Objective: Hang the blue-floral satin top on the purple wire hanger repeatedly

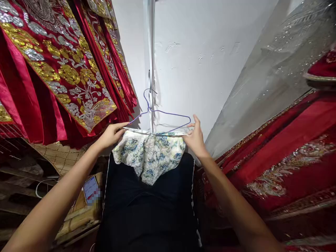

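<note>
A white cloth with a blue and green floral print (152, 154) is stretched between my hands, its lower part coming to a point. My left hand (112, 134) pinches its upper left corner, while my right hand (194, 137) grips the upper right corner between thumb and fingers, one finger raised. Just behind the cloth's top edge hangs a purple wire hanger (168, 112), its hook by a pale vertical strap or pole (151, 52). Below the cloth is a black garment (147, 217) with white-patterned side edges.
Red garments with gold and silver embroidery (70, 70) hang at the upper left. More red embroidered fabric (288, 164) and sheer grey material (267, 66) line the right. A phone (91, 189) lies on wooden pieces at lower left. Ahead is a white wall (196, 70).
</note>
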{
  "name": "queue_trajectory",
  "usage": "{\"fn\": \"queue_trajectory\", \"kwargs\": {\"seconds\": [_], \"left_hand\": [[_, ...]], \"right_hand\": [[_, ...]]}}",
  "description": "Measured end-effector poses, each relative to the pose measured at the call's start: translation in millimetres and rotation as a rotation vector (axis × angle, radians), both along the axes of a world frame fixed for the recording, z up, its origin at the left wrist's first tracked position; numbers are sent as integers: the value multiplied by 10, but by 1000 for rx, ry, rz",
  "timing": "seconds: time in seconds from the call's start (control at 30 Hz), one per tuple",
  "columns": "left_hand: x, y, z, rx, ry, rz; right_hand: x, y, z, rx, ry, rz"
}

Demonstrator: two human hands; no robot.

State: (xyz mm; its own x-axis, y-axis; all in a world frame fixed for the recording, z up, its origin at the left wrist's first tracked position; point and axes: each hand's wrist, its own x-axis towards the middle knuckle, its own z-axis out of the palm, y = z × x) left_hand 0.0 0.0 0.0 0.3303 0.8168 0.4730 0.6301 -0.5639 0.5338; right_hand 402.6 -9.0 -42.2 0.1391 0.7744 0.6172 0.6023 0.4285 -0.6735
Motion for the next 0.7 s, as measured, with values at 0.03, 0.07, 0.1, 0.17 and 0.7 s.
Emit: {"fn": "queue_trajectory", "kwargs": {"seconds": [0.03,0.07,0.1,0.17,0.7], "left_hand": [[16,5,33,6,19,-50],[29,10,66,19,34,-85],[36,14,97,36,44,-103],[29,20,148,93,55,-104],[-258,107,-9,138,-240,187]], "right_hand": [[69,73,24,15,-23,-61],[135,141,51,23,-41,-99],[195,197,82,22,-55,-114],[292,261,162,2,-80,-72],[306,-152,934,-599,-30,682]]}}
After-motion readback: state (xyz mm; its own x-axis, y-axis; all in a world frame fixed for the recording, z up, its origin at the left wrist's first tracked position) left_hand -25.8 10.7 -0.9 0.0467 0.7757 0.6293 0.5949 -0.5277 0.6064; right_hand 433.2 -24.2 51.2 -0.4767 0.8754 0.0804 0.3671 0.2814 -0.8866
